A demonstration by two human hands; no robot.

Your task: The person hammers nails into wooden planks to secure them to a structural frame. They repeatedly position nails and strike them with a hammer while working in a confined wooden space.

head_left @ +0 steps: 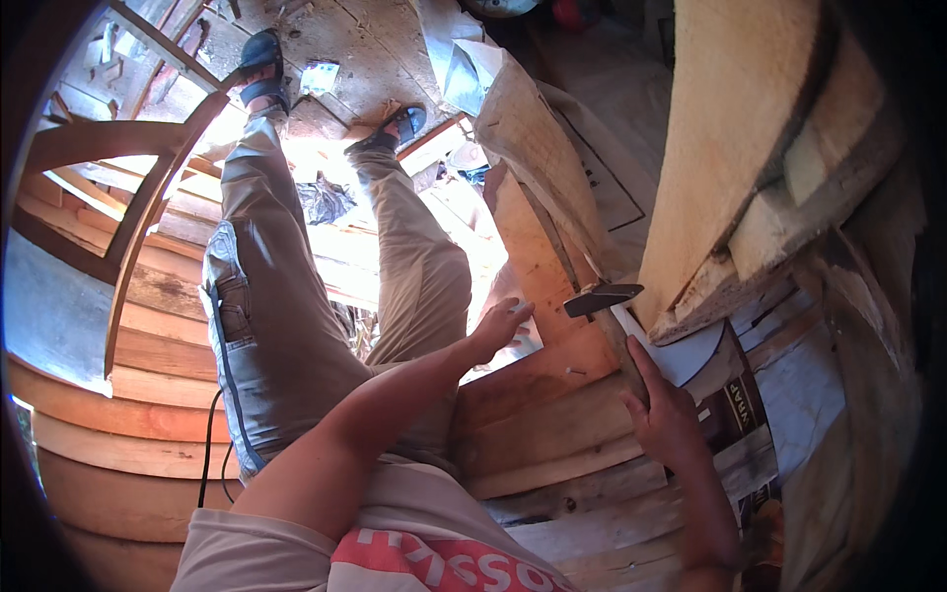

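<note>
My right hand (pixel 663 409) is wrapped round the wooden handle of a hammer (pixel 602 299). The hammer's dark metal head is raised over an upright wooden plank (pixel 543 276). Beside that plank's left edge is my left hand (pixel 498 331), fingers curled. A small pale spot shows at its fingertips, too small and too bright to name. A nail (pixel 577 372) sticks out of the boards between my two hands, below the hammer head.
Large rough timber pieces (pixel 735 148) rise on the right, close to the hammer. Horizontal wall boards (pixel 148 345) run along the left, beside a curved wooden frame (pixel 148 237). My sandalled feet (pixel 264 64) stand on a littered plank floor (pixel 335 44). A dark cable (pixel 207 444) hangs by my left leg.
</note>
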